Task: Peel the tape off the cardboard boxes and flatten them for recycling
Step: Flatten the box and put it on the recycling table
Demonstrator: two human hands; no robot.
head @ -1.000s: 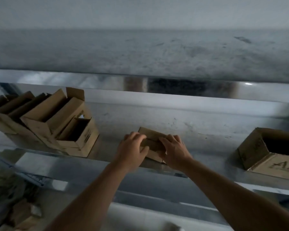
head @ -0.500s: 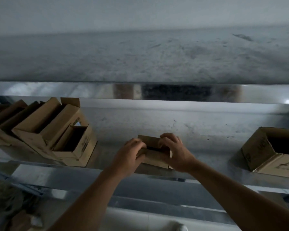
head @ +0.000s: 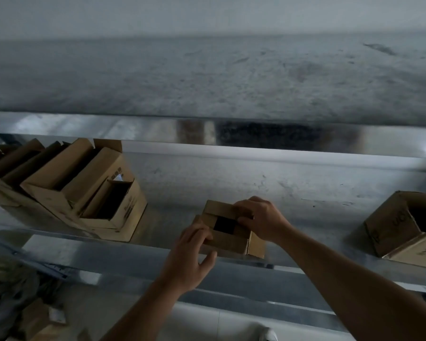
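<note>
Cardboard box (head: 228, 238) held between left hand (head: 191, 251) and right hand (head: 261, 221).

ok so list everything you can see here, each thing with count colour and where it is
small box: one, brown cardboard, middle of the shelf near its front edge, top flaps partly open
open boxes: several, nested and leaning, exact count unclear, brown, left end of the shelf
printed box: one, brown with dark lettering, open top, right end of the shelf, cut off by the frame
shelf: one, shiny grey metal, across the middle
scraps: blurred brownish clutter, lower left, below the shelf
left hand: one, grips the small box's near left edge
right hand: one, fingers curled on the small box's top flaps
</note>
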